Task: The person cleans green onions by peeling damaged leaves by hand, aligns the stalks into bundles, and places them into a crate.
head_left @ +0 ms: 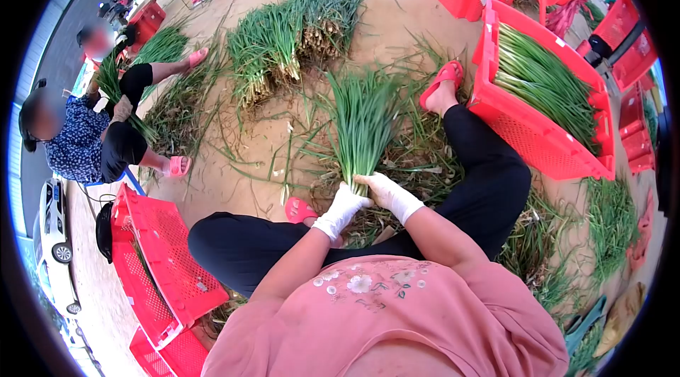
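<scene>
A bunch of green onions point(363, 126) stands in front of my lap, leaves fanned away from me and stem ends toward me. My left hand point(344, 208), in a white glove, is closed around the lower stems. From the other side my right hand point(388, 194), gloved too, grips the same stems, its fingers meeting the left hand's. The root ends are mostly hidden by the gloves. Beyond the bunch, a big pile of green onions point(294, 33) lies on the ground with pale root ends showing.
To my right stands a red crate point(528, 140) filled with green onions. More red crates point(166, 256) are at my left. Loose leaves and trimmings point(425, 157) litter the ground around my feet. At the left, a seated co-worker point(78, 129) holds green onions.
</scene>
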`<state>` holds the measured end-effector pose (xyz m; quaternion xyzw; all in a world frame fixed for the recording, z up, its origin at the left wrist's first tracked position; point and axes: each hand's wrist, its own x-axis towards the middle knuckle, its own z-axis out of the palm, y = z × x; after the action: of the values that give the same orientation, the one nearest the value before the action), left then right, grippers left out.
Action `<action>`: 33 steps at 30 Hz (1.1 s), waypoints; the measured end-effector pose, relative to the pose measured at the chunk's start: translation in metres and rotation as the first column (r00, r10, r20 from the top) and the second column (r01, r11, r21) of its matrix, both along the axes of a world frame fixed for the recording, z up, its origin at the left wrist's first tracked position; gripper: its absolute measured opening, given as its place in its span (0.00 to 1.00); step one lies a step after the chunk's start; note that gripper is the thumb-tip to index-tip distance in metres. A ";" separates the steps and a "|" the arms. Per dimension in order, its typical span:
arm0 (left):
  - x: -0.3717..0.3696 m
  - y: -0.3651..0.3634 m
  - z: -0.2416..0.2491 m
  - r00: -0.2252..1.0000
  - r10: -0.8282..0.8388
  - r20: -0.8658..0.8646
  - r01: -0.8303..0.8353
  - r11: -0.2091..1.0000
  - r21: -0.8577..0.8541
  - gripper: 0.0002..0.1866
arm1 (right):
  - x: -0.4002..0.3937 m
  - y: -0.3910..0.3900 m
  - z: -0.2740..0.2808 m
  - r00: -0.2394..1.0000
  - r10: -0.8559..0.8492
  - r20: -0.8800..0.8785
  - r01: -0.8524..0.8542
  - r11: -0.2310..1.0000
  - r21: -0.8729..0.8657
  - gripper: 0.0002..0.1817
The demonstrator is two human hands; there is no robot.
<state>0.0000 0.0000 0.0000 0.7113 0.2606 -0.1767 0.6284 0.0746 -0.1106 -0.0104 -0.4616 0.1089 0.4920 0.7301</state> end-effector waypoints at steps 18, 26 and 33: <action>0.015 -0.002 0.006 0.904 0.210 -0.371 -0.415 0.636 -0.651 0.16 | -0.003 -0.020 0.014 0.988 -0.154 0.011 0.149 0.937 -0.315 0.15; 0.010 -0.001 0.005 0.894 0.214 -0.394 -0.447 0.359 -0.819 0.15 | -0.003 -0.026 0.003 0.969 -0.163 -0.187 0.124 0.971 -0.204 0.20; 0.009 -0.014 0.014 0.867 0.230 -0.443 -0.499 0.413 -0.762 0.13 | -0.004 -0.033 0.021 0.987 0.160 0.014 -0.152 0.958 -0.243 0.31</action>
<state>0.0089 -0.0135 0.0138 0.1976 0.3703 -0.2341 0.8769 0.0708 -0.1431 0.0103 -0.5622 0.1189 0.5233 0.6293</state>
